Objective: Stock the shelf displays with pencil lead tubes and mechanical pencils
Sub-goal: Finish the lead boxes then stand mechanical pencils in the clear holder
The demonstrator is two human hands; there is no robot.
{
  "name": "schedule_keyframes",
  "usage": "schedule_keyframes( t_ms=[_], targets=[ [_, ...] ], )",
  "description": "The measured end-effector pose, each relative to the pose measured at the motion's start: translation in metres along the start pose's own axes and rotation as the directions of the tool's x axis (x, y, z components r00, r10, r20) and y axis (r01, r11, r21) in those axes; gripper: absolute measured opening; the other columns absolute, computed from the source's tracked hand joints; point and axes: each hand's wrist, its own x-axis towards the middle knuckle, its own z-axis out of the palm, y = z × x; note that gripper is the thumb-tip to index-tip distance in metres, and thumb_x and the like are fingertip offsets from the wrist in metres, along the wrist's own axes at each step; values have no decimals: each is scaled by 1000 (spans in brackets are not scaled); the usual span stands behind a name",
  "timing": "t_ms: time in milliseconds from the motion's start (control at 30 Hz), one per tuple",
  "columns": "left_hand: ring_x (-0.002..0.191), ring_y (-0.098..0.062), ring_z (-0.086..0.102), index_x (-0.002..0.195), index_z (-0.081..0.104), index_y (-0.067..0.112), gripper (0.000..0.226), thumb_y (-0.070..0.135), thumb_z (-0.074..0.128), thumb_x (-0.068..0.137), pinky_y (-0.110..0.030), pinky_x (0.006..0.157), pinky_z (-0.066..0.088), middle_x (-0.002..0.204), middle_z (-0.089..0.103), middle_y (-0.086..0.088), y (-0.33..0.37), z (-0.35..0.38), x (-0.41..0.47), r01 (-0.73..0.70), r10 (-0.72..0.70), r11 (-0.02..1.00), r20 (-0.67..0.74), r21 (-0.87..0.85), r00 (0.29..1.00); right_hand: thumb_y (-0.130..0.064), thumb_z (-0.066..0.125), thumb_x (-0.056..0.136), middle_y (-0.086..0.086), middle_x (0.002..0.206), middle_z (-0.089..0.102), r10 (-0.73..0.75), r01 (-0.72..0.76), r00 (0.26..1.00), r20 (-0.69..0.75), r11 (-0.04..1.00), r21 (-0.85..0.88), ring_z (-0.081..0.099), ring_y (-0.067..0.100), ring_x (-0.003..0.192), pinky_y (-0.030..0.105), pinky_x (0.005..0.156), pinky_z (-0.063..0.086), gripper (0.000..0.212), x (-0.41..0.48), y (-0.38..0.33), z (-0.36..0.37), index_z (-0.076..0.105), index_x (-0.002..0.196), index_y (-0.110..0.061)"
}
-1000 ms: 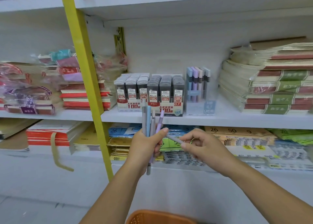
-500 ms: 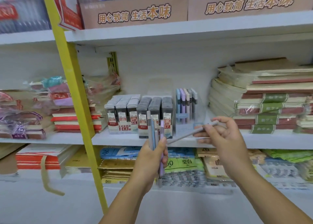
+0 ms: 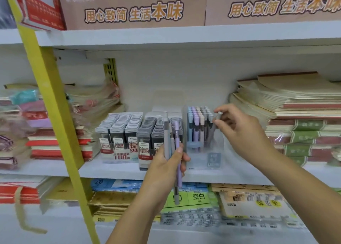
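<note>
My left hand (image 3: 167, 162) grips a small upright bundle of mechanical pencils (image 3: 173, 147), grey and lilac, in front of the lead tube boxes (image 3: 129, 133) on the middle shelf. My right hand (image 3: 239, 127) pinches a single grey mechanical pencil (image 3: 212, 131) by its top end and holds it slanted at the right side of the clear pencil display (image 3: 200, 133). That display holds several blue, lilac, beige and grey pencils standing upright. The pencil's lower end sits among them.
A yellow upright post (image 3: 49, 103) crosses the left. Stacks of notebooks (image 3: 295, 118) fill the shelf to the right, wrapped books (image 3: 36, 133) to the left. Cardboard boxes (image 3: 132, 9) stand on the upper shelf. Paper packs (image 3: 203, 197) lie on the lower shelf.
My right hand has carried the single grey pencil up and right from the bundle to the clear display, tipping it nearly upright. The view has tilted upward. My left hand keeps the bundle.
</note>
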Motion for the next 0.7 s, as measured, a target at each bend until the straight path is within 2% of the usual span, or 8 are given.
schedule_keyframes(
  t_ms=[133, 233, 300, 433, 500, 567, 633, 700],
  targets=[
    [60, -6, 55, 108, 62, 13, 20, 29, 50, 103, -18, 60, 50, 68, 67, 8, -1, 0, 6, -5, 5, 1000, 0, -10, 1000, -26, 63, 91, -19, 84, 62, -20, 24, 998, 64, 998, -55, 59, -6, 81, 6, 65, 41, 29, 7, 2, 5, 45, 106, -44],
    [61, -5, 57, 110, 63, 17, 17, 27, 52, 103, -17, 60, 50, 74, 70, 7, -3, -1, 10, -26, 26, 1000, 7, -10, 1000, -26, 68, 89, -13, 78, 63, -32, 35, 998, 48, 998, -56, 59, -5, 77, 8, 62, 43, 36, 14, 3, 7, 41, 104, -46],
    [60, -5, 57, 109, 64, 16, 17, 27, 53, 102, -15, 60, 49, 74, 70, 7, -5, -1, 12, -32, 32, 999, 14, -6, 999, -29, 71, 86, -12, 75, 61, -48, 49, 999, 15, 995, -90, 59, 1, 74, 10, 57, 42, 32, 15, 6, 12, 45, 102, -41],
    [61, -7, 58, 101, 69, 16, 18, 30, 59, 97, -18, 62, 51, 76, 72, 4, -7, -1, 11, -17, 17, 999, 17, -37, 1000, -33, 71, 85, -7, 87, 45, -80, 73, 997, -7, 938, -338, 46, 12, 72, 20, 54, 31, 21, 16, 9, 22, 61, 102, -24],
    [64, -8, 59, 103, 70, 17, 24, 36, 62, 90, -20, 63, 52, 81, 74, 2, -7, -1, 9, -1, 3, 998, 30, -67, 1000, -34, 66, 88, -6, 92, 43, -46, 39, 999, -13, 938, -345, 45, 11, 73, 19, 55, 32, 21, 13, 5, 23, 63, 105, -24],
    [66, -8, 61, 108, 69, 17, 38, 43, 64, 81, -19, 64, 52, 85, 76, 2, -5, 0, 7, 2, 3, 995, 53, -95, 999, -32, 62, 90, -8, 95, 43, -57, 35, 996, -71, 961, -275, 44, 3, 73, 14, 56, 33, 21, 5, -1, 23, 63, 110, -23],
    [66, -7, 61, 111, 69, 19, 44, 46, 65, 77, -19, 64, 52, 87, 77, 1, -3, 1, 7, -13, 21, 995, 77, -94, 997, -29, 61, 92, -12, 91, 49, -49, 40, 993, -107, 996, -79, 49, -4, 75, 9, 60, 37, 20, -7, -13, 26, 63, 111, -25],
    [66, -8, 62, 111, 69, 21, 43, 47, 66, 77, -20, 65, 52, 87, 77, 0, -2, 3, 6, -30, 37, 996, 90, -80, 995, -26, 62, 91, -12, 84, 61, 65, -73, 997, 40, 970, 230, 55, -5, 76, 5, 67, 41, 22, -15, -27, 29, 62, 113, -31]
  ],
)
